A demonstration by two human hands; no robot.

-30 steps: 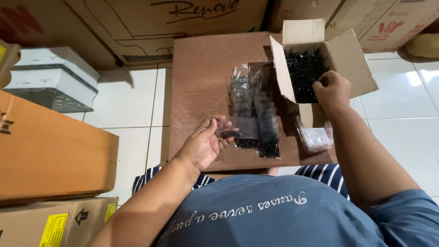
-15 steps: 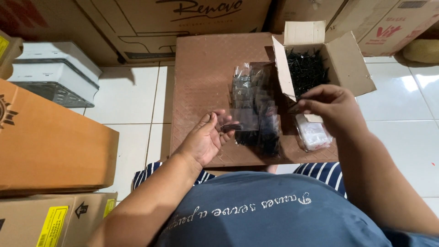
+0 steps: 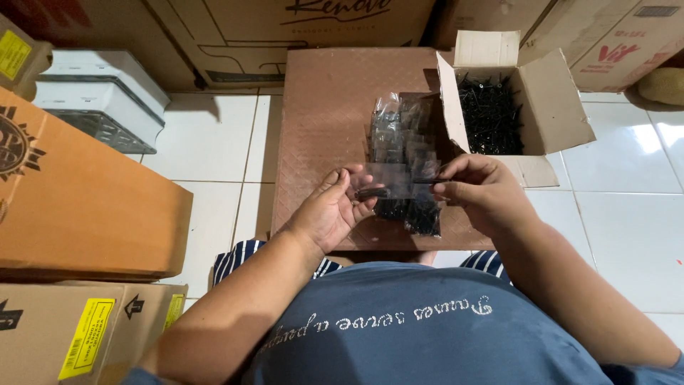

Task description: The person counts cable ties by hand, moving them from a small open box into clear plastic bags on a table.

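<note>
Both hands now meet over the near edge of the low brown board with a diamond-embossed surface (image 3: pixel 320 107) that lies on the white tiled floor (image 3: pixel 206 142). The left hand (image 3: pixel 331 210), which half a second ago was cupped on its own, now has its fingers (image 3: pixel 360 207) curled around the left end of a small clear plastic bag (image 3: pixel 388 182) with a few black screws inside. The right hand (image 3: pixel 474 189) has come away from the open cardboard box of loose black screws (image 3: pixel 491 114), where it was reaching a second ago, and its fingers (image 3: pixel 445 178) are now pinched shut on the bag's right edge; whether they also hold a screw cannot be told. The bag hangs between the two hands, just above the heap of filled clear bags of black screws (image 3: pixel 402 135) on the board, left of the box. The box and the heap have not shifted. An orange cardboard carton (image 3: pixel 78 207) and a white plastic crate (image 3: pixel 100 96) stand to the left.
</note>
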